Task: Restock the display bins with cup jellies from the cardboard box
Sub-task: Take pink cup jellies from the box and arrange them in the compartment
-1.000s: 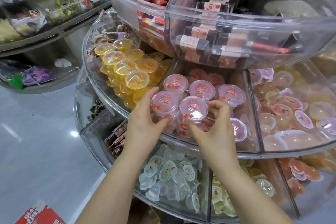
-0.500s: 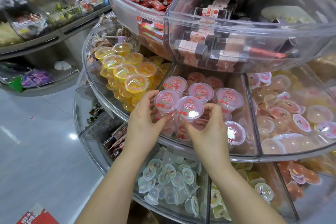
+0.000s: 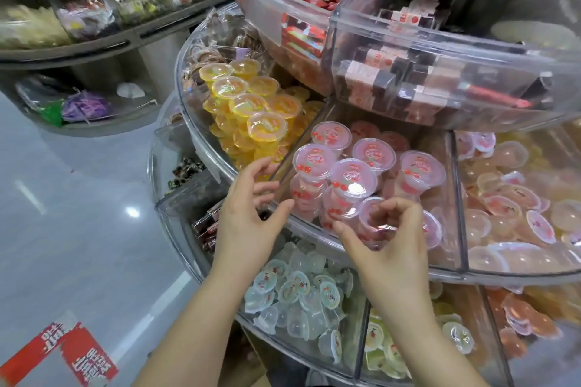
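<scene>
Pink cherry cup jellies [image 3: 353, 181] stand stacked two high in a clear display bin [image 3: 443, 248] on the middle tier. My left hand [image 3: 248, 214] hovers just left of the stack at the bin's front rim, fingers spread and relaxed, holding nothing. My right hand [image 3: 386, 248] reaches over the front rim; its curled fingers and thumb are round one pink cup jelly [image 3: 372, 223] lying low at the front of the bin. A red-and-white printed carton [image 3: 59, 355] lies on the floor at the bottom left, partly cut off.
Yellow cup jellies [image 3: 267, 127] fill the bin to the left and pale peach ones [image 3: 518, 198] the bin to the right. Small clear jellies [image 3: 295, 289] sit in the tier below. An upper tier [image 3: 440, 94] overhangs the pink bin. Grey floor [image 3: 78, 229] lies to the left.
My left hand has let go of the stacked pink cups and drawn back to the left. My right hand has dropped from the top cup to one at the bin's front.
</scene>
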